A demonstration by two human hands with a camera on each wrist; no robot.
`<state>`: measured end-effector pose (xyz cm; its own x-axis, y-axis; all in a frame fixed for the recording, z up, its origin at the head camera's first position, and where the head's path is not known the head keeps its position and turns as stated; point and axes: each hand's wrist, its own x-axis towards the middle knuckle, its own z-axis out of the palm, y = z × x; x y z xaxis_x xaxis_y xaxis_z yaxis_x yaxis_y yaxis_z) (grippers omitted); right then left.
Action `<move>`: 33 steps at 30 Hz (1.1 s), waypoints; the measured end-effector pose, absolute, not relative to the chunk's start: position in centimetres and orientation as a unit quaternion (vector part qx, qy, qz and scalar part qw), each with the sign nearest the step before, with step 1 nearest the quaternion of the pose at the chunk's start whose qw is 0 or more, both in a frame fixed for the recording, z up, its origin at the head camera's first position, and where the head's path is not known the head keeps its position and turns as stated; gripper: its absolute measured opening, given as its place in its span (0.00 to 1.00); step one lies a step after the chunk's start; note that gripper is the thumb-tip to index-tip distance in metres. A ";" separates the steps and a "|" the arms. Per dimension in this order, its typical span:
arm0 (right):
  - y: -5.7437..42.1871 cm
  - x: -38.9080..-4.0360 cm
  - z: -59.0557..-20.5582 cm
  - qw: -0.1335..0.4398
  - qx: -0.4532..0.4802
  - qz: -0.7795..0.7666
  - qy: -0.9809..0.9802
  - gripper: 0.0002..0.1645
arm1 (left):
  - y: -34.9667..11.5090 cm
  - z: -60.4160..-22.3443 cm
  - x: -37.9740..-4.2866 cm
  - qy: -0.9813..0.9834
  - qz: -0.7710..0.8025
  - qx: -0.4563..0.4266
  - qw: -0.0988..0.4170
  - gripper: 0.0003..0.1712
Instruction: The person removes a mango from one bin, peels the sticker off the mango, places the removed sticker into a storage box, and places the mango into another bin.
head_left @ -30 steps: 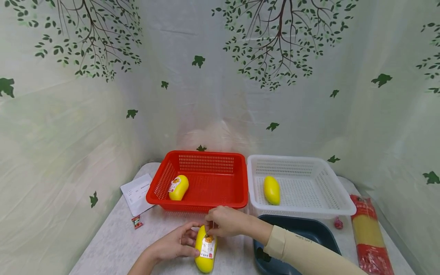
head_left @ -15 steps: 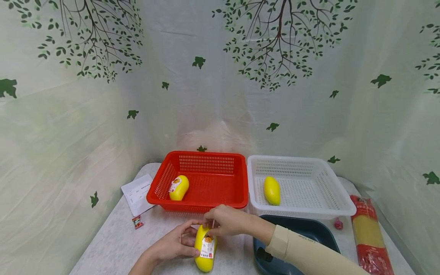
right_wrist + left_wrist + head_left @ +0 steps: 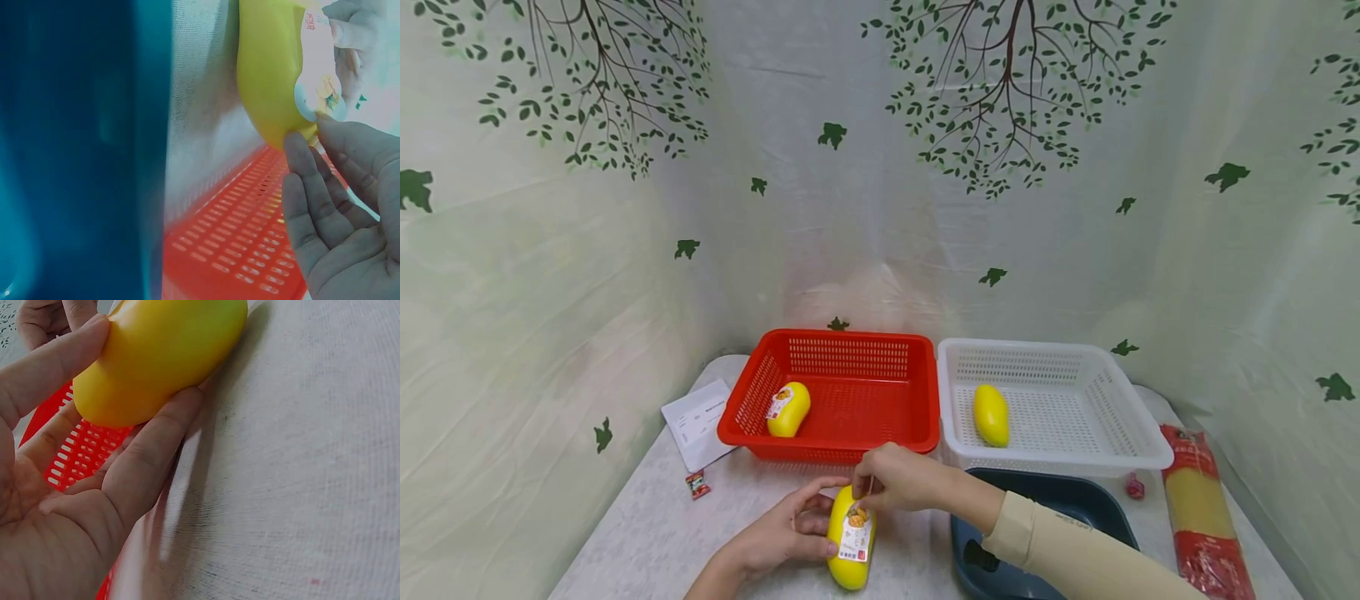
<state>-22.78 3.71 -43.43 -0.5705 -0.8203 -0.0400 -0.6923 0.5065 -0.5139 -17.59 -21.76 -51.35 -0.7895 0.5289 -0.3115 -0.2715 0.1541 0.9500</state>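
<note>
A yellow mango (image 3: 838, 575), real or imitation unclear, bears a white sticker (image 3: 855, 540) with an orange fruit picture. My left hand (image 3: 782, 527) holds it from the left, thumb on the near side and fingers round the far side; in the left wrist view, the fingertips touch the mango's yellow skin (image 3: 169, 356). My right hand (image 3: 895, 479) comes in at the far end, with thumb and finger pinching at the sticker's end. In the right wrist view, the thumb covers the edge of the sticker (image 3: 317, 69), and fingers touch the mango's tip. The sticker's pinched edge is partly hidden.
A red basket (image 3: 880, 447) behind contains one stickered mango (image 3: 792, 412). One plain mango (image 3: 992, 415) lies in the white basket (image 3: 1060, 465). My right forearm crosses a dark blue tray (image 3: 1097, 500). Paper (image 3: 696, 425), small wrapped candies (image 3: 697, 484) and a red-yellow packet (image 3: 1206, 508) lie around.
The mango has shifted slightly away and to the right, and my right hand has risen a little with it. Both hands stay on the mango and sticker.
</note>
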 end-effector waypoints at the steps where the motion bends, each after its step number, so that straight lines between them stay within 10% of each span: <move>1: 3.7 -22.8 -43.4 0.141 -0.440 -0.228 0.857 0.03 | -21.8 -51.4 -17.6 0.690 0.646 0.093 0.312 0.49; 33: 4.1 -22.3 -43.2 0.170 -0.443 -0.221 0.852 0.07 | -21.6 -51.5 -17.9 0.703 0.630 0.103 0.314 0.48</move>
